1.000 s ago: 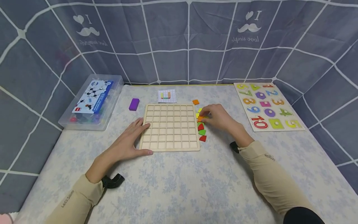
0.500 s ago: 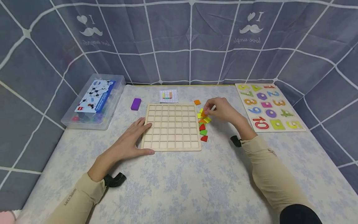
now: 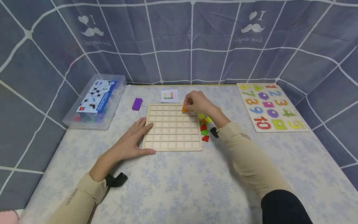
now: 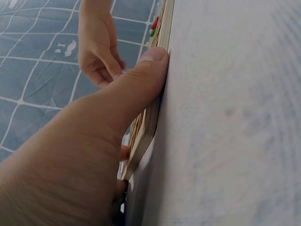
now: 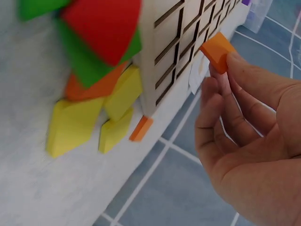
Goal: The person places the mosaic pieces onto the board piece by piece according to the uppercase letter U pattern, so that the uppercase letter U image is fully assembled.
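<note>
A wooden grid board (image 3: 172, 128) lies flat on the table in the head view. My left hand (image 3: 129, 140) rests at its left side, fingers stretched along the edge and thumb at the front corner; the left wrist view shows the thumb (image 4: 141, 77) against the rim. Over the board's far right part, my right hand (image 3: 197, 102) pinches an orange square tile (image 5: 217, 52) between thumb and fingertips. Beside the board's right edge lie loose tiles: red (image 3: 205, 138), green (image 3: 204, 132), yellow (image 5: 75, 125) and orange ones, some overlapping.
A grid card with a coloured pattern (image 3: 169, 95) lies behind the board. To its left are a purple block (image 3: 137, 104) and a clear plastic box (image 3: 95, 102). A number puzzle board (image 3: 272, 107) lies at the right. Tiled-pattern cloth (image 3: 173, 40) hangs behind the table.
My right hand has picked up the orange tile from the pile and carried it left over the board. My left hand stays at the board's edge.
</note>
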A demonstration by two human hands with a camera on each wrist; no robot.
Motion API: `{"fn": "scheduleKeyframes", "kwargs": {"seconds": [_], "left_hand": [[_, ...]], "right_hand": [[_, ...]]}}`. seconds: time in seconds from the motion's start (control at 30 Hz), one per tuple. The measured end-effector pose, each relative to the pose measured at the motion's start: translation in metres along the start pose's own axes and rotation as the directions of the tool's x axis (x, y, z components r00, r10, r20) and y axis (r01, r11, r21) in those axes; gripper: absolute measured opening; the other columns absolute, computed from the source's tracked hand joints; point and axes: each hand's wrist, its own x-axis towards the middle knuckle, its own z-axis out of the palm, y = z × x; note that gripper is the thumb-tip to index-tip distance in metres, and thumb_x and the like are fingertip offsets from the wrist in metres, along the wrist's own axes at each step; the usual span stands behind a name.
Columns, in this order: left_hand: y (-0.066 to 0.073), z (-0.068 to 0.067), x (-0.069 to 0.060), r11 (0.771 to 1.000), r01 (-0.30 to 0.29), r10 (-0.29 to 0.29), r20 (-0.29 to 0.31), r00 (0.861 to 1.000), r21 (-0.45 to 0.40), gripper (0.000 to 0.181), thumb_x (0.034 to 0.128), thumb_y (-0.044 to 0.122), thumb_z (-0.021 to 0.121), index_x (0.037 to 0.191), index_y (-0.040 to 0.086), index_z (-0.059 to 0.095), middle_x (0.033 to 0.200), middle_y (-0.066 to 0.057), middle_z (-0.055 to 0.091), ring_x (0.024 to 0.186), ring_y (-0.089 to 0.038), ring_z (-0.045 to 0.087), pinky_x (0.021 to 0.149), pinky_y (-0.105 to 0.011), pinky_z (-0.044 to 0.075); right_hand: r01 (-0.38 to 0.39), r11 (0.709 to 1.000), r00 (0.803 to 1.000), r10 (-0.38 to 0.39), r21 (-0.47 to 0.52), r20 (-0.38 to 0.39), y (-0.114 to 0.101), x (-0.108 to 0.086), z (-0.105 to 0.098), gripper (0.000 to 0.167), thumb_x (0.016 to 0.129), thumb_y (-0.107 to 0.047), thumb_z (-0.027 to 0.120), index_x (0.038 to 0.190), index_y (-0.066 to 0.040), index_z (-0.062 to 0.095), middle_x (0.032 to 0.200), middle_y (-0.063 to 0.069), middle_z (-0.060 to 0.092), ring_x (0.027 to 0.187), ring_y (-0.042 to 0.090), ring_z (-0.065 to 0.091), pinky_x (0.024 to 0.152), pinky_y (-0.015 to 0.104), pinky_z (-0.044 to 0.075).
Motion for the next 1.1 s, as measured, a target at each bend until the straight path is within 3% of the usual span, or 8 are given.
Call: {"fn": "scheduleKeyframes", "kwargs": {"seconds": [0.23,0.53,0.87,1.03,1.1], "left_hand": [[0.0,0.001,0.0,1.0,0.005,-0.005,0.002,1.0,0.013,0.114,0.0802,0.062,0.085,0.168,0.015,0.03,0.177,-0.018,0.011,0.164,-0.039,0.007,0.128,-0.065,0.016],[0.001,0.0,0.001,1.0,-0.016,0.016,-0.004,1.0,0.022,0.112,0.0821,0.062,0.084,0.168,0.014,0.03,0.176,-0.021,0.011,0.164,-0.041,0.008,0.127,-0.067,0.017],[0.0,0.006,-0.003,1.0,-0.01,0.01,0.003,1.0,0.026,0.112,0.0822,0.063,0.083,0.168,0.012,0.03,0.176,-0.021,0.011,0.164,-0.042,0.007,0.126,-0.068,0.018],[0.001,0.003,-0.001,1.0,-0.021,0.021,-0.006,1.0,0.022,0.111,0.0833,0.061,0.082,0.168,0.013,0.03,0.176,-0.021,0.011,0.164,-0.042,0.007,0.127,-0.067,0.017],[0.0,0.003,-0.001,1.0,-0.019,0.019,-0.006,1.0,0.025,0.111,0.0835,0.061,0.083,0.168,0.012,0.03,0.176,-0.021,0.011,0.164,-0.041,0.007,0.128,-0.067,0.017]], "right_hand": [[0.025,1.0,1.0,-0.025,0.015,0.002,-0.005,0.014,0.013,0.005,0.096,-0.005,0.077,0.092,-0.002,0.077,0.092,0.013,0.077,0.088,0.028,0.07,0.087,0.039,0.056],[-0.006,1.0,1.0,0.006,0.008,-0.007,-0.009,0.009,0.023,0.006,0.098,-0.005,0.074,0.095,-0.003,0.079,0.092,0.011,0.078,0.089,0.027,0.069,0.088,0.04,0.056],[0.019,0.998,1.0,-0.018,0.064,-0.013,0.006,0.005,0.02,0.017,0.099,-0.004,0.072,0.114,-0.001,0.079,0.103,0.013,0.078,0.094,0.029,0.072,0.091,0.041,0.057],[0.01,0.997,0.999,-0.007,0.073,-0.037,0.014,0.003,0.016,0.009,0.096,-0.002,0.075,0.103,-0.003,0.08,0.094,0.01,0.077,0.087,0.025,0.069,0.087,0.039,0.056],[0.036,0.997,0.999,-0.034,0.075,-0.023,0.014,0.004,0.018,0.006,0.096,-0.004,0.076,0.1,-0.004,0.08,0.093,0.009,0.078,0.086,0.024,0.07,0.092,0.039,0.054]]}}
